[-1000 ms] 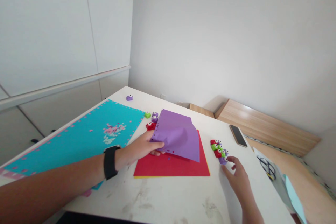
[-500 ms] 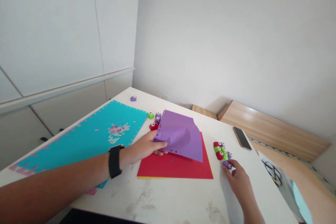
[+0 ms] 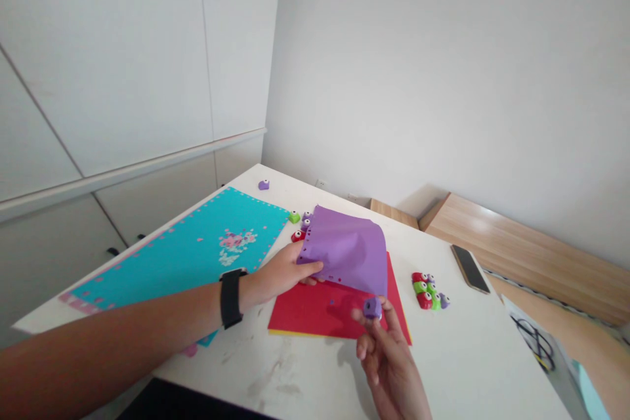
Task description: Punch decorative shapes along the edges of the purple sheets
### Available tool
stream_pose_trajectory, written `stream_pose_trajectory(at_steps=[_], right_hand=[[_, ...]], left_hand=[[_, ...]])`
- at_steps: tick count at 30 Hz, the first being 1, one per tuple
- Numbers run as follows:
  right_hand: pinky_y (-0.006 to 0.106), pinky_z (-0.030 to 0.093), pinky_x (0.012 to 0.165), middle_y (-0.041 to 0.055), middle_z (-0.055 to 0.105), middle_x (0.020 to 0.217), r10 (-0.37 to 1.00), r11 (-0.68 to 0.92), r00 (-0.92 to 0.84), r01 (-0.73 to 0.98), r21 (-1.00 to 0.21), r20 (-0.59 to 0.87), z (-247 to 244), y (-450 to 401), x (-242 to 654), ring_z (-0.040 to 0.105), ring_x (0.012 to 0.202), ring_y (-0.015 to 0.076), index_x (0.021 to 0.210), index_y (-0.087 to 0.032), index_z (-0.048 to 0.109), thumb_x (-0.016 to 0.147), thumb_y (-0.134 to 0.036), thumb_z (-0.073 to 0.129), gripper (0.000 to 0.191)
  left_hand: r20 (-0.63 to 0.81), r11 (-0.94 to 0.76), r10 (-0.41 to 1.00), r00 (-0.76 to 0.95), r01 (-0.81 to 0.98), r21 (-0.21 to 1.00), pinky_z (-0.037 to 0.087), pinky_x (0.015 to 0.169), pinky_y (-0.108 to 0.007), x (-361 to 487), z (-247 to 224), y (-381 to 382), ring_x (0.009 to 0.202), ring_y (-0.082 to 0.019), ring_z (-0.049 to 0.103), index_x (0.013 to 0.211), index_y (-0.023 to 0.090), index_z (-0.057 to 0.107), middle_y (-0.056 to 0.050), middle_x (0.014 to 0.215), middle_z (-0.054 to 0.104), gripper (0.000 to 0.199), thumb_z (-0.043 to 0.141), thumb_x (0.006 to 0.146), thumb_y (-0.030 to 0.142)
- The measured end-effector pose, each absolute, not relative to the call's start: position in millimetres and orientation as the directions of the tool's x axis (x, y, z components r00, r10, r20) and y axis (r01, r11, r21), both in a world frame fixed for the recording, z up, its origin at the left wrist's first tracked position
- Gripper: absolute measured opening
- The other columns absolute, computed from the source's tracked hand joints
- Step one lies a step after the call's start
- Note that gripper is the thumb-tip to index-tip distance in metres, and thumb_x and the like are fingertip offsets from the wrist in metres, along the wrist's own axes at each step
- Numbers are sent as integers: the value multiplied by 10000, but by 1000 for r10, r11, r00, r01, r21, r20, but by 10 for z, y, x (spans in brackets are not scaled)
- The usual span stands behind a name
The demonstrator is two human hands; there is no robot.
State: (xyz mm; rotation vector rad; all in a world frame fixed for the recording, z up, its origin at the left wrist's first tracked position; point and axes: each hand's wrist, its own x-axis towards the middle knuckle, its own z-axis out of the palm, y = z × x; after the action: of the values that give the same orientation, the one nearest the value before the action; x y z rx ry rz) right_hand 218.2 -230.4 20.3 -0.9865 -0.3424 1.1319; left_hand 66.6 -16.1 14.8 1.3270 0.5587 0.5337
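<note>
Pinched at its lower left corner, a purple sheet of paper [image 3: 347, 246] is in my left hand [image 3: 290, 270], lifted over red paper [image 3: 305, 312]. Small punched holes run along the sheet's left edge and part of its bottom edge. My right hand [image 3: 386, 351] is closed on a small purple craft punch [image 3: 373, 308], turned so that its slot side shows, just below the sheet's lower right corner. A yellow edge peeks out from under the red paper. Beside the purple sheet's left edge stand a red punch [image 3: 298, 235], a green punch [image 3: 294, 216] and purple ones.
On the left lies a blue sheet [image 3: 197, 249] with punched edges and a heap of paper bits [image 3: 237, 243]. Several coloured punches [image 3: 427, 290] cluster at the right, near a phone [image 3: 470, 268]. Another purple punch [image 3: 264, 184] sits at the far corner.
My right hand has lifted the purple punch away from the cluster and brought it left, to the purple sheet's lower right corner. My left hand still grips the sheet. The view has shifted slightly.
</note>
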Motion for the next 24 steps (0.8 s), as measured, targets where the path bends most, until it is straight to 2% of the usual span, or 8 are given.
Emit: stream_pose_trajectory(at_steps=[4,9,14,18,21,24], right_hand=[[117,532,485,83,760,1117,875,119,394,-738,-664,-281,183,-2233,2070,734,750,128,1129,-271,646,767,-288,893,438],[144,606,595,118,774,1131,841,69,370,-796,-601,-394,243,-2164,2010,773,827,165,1102,-194,739,678,-297,952,486],[240,635,675,137,754,1191,849,40,385,-730,-682,-362,260,-2121,1955,769,959,262,1139,-164,747,748,-383,894,471],[307,636,680,135,745,1200,834,30,449,-618,-785,-321,173,-2128,1942,765,914,266,1200,-177,702,722,-412,902,569],[287,613,659,123,761,1137,787,12,545,-483,-876,-290,80,-2122,1947,759,914,253,1206,-184,668,710,-395,917,594],[240,574,645,115,765,1100,764,19,582,-452,-892,-278,25,-2092,1948,747,962,244,1145,-179,669,698,-366,930,550]], left_hand=[[-99,195,650,753,-40,980,608,729,-350,670,151,-180,850,-240,742,1134,163,642,-97,1020,767,477,825,778,423],[-94,192,637,765,-39,981,608,722,-337,668,150,-201,835,-228,739,1097,160,638,-83,985,768,416,810,801,396],[-77,173,626,776,-42,984,609,728,-328,667,132,-200,857,-228,742,1112,158,638,-87,1000,768,380,777,837,382],[-91,179,618,781,-27,983,610,747,-336,663,142,-200,884,-236,744,1122,149,624,-100,1013,766,394,769,843,387],[-104,181,624,775,-14,983,610,740,-332,660,171,-211,888,-237,743,1117,148,618,-100,1006,764,401,774,835,387],[-108,189,622,776,-15,982,610,747,-332,656,190,-219,895,-239,744,1108,146,618,-101,1006,764,402,777,831,390]])
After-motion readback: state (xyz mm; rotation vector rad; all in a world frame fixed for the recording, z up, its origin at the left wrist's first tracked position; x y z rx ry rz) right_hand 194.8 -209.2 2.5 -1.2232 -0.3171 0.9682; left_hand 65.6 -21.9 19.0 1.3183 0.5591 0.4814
